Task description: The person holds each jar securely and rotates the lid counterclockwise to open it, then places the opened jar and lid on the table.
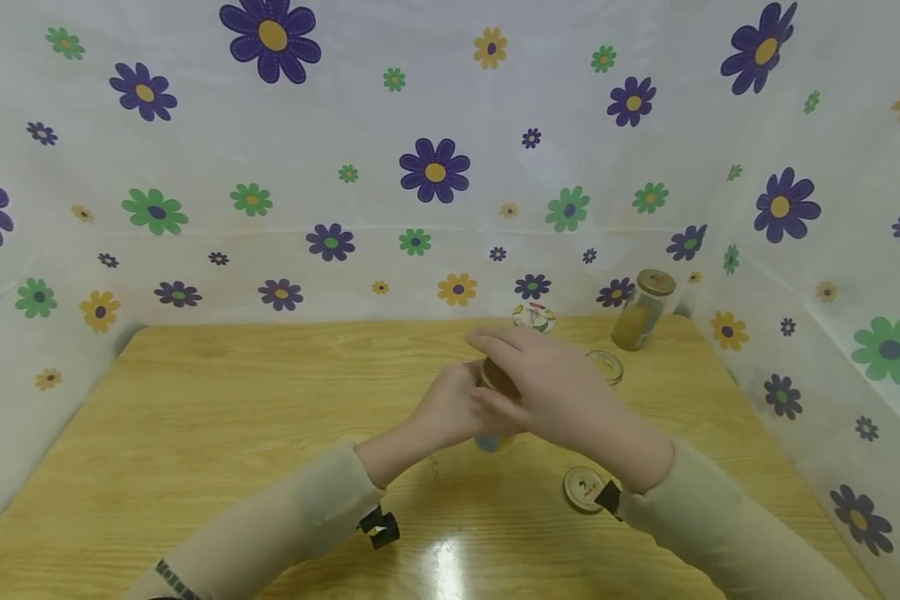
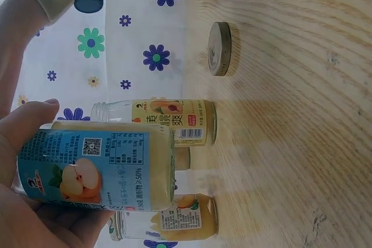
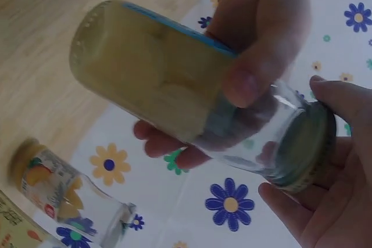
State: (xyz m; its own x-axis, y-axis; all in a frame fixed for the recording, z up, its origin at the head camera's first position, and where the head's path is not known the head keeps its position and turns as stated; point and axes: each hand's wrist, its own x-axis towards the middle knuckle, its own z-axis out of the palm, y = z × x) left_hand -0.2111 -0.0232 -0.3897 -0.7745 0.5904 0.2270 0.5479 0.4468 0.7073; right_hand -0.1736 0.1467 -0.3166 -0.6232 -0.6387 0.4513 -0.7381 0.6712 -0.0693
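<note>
My left hand (image 1: 450, 408) wraps round a glass jar (image 2: 96, 166) of pale fruit pieces in liquid. Its blue label shows a halved fruit, and the jar is held above the table. Over its top, my right hand (image 1: 558, 387) grips the gold lid (image 3: 305, 146), thumb on one side and fingers on the other. The lid sits on the jar's mouth; whether it is loose cannot be seen. In the head view, the two hands cover most of the jar.
A loose gold lid (image 1: 585, 489) lies near my right wrist. Behind my right hand stand an uncapped jar (image 1: 606, 367) and another thing with a printed fruit label (image 1: 534, 317). A lidded jar (image 1: 641, 312) stands at the back right. Flowered cloth (image 1: 367, 200) encloses the table (image 1: 270, 375).
</note>
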